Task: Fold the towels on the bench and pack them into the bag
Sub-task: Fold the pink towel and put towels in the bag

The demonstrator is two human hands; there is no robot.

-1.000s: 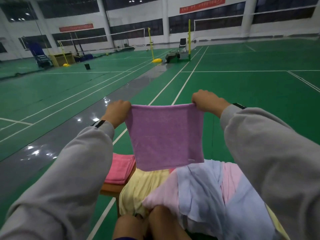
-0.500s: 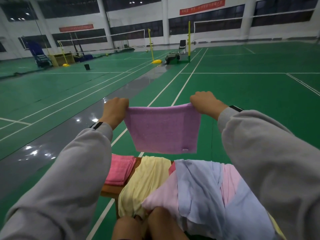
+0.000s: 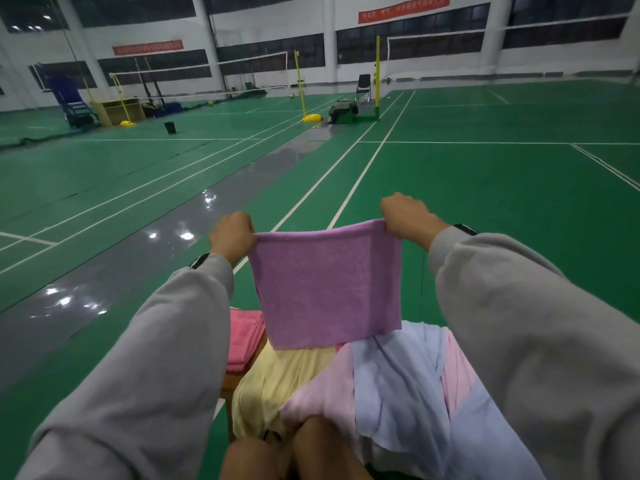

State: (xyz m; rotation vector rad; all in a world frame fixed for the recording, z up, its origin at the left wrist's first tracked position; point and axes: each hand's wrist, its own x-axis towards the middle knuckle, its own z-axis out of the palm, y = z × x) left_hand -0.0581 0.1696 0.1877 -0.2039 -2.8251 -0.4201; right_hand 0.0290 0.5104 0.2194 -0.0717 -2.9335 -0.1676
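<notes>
The left hand [image 3: 232,233] and the right hand [image 3: 407,216] are held up and apart. Each has its fingers curled round one top corner of a purple towel [image 3: 325,289]. The towel is stretched taut between the hands and hangs flat below them, already doubled along its top edge. The right hand sits a little higher than the left, so that edge slopes slightly.

Below the hands, nearer the person, lies the worktop [image 3: 230,384] with the other towels. A folded coral-pink towel [image 3: 244,336] rests under the left forearm, beside the hanging purple towel's lower left corner. A yellow towel [image 3: 277,382] drapes loosely below the left hand, and the purple towel's bottom edge overlaps it in view — whether they touch cannot be told.

Below the right hand a pale blue towel [image 3: 398,375] lies crumpled over a light pink towel [image 3: 320,393], both spilling towards the person's knees. Grey sleeves [image 3: 156,358] cover both arms to the wrists.
</notes>
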